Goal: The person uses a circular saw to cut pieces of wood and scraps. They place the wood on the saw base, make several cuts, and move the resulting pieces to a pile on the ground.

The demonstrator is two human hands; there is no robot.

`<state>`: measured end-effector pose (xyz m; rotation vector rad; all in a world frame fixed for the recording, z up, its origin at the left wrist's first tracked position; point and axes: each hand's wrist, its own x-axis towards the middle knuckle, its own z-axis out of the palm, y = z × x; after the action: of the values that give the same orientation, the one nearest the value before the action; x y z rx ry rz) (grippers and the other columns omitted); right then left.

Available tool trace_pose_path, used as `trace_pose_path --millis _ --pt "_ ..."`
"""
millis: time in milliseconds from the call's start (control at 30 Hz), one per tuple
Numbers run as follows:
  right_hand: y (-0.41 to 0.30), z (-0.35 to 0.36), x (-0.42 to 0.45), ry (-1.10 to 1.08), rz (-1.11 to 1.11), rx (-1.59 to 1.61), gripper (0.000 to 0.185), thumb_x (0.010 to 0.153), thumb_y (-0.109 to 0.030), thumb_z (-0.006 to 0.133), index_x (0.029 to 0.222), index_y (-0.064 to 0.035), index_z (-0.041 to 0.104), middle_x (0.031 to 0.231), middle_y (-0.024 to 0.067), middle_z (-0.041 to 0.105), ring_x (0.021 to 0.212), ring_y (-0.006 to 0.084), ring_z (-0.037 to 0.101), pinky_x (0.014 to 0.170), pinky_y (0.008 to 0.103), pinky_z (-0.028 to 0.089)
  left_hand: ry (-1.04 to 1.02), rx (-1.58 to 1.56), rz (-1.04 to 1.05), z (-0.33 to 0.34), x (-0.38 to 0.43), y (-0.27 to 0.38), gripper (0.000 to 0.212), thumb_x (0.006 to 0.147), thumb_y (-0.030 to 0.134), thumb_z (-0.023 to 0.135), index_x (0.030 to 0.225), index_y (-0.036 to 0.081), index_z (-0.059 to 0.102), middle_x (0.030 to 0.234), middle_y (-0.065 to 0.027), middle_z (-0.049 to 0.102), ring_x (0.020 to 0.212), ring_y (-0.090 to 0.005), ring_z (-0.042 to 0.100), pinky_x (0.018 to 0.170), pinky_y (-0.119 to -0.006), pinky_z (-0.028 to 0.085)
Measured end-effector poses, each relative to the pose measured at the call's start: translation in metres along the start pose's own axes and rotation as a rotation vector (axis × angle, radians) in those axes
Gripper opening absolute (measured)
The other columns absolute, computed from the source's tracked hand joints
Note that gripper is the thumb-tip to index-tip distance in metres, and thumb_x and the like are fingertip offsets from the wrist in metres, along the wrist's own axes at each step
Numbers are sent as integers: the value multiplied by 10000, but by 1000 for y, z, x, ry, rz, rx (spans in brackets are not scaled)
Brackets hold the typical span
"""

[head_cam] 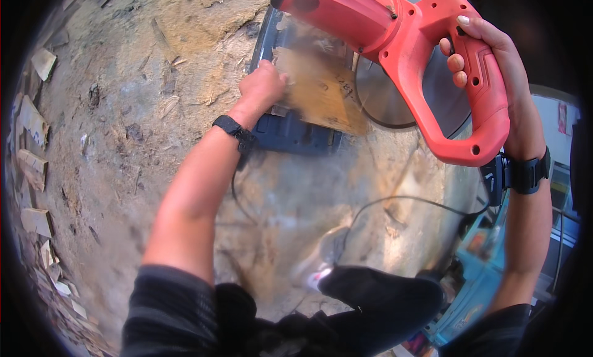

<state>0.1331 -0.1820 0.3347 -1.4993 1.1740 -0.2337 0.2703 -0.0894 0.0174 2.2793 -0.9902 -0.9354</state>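
My right hand [486,51] grips the rear loop handle of a red cut-off saw [412,37], its thumb lying along the top. Below the handle shows the saw's large round blade [384,92], partly covered by the handle frame. A wooden board [319,88] with dark handwritten marks lies across the saw's dark metal base [296,134], its right end close to the blade. My left hand [263,83] is curled at the board's left edge, with most of its fingers hidden. The board is blurred in places.
Bare, dirty ground [139,125] with wood chips surrounds the saw. Offcuts of wood [34,171] pile up along the left. A black cable [407,197] crosses the ground near a shoe [319,269]. At lower right stands a turquoise object [482,283].
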Motion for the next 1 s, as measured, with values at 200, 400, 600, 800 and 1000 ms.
trace_pose_path --millis 200,400,600,800,1000 --pt "6 4 1 2 45 77 291 837 -224 546 953 38 494 731 101 608 489 107 578 403 199 516 72 74 48 10 5 -1 445 806 408 576 953 -10 538 883 -230 627 841 -381 611 737 -444 473" --pt "10 11 3 15 51 101 239 813 -183 555 952 5 504 710 88 579 496 123 564 408 250 515 58 49 46 10 5 1 443 803 410 585 951 -6 544 872 -222 631 831 -379 614 723 -444 476" --pt "41 15 -3 14 -14 11 269 805 -207 541 927 33 530 715 66 578 525 120 563 433 262 498 105 28 64 12 4 2 411 797 396 601 911 6 538 842 -209 632 816 -371 613 697 -449 468" --pt "56 21 -12 17 -47 -4 317 826 -208 531 1038 22 474 787 91 575 561 123 571 450 255 513 133 -5 86 13 2 -3 392 786 388 613 890 19 533 832 -191 636 808 -358 616 670 -449 460" --pt "59 23 -13 24 -39 27 295 826 -197 533 1024 15 480 783 96 576 562 129 572 451 257 511 67 -39 91 9 2 -4 469 758 377 626 952 -38 529 850 -204 641 817 -348 629 713 -425 479"
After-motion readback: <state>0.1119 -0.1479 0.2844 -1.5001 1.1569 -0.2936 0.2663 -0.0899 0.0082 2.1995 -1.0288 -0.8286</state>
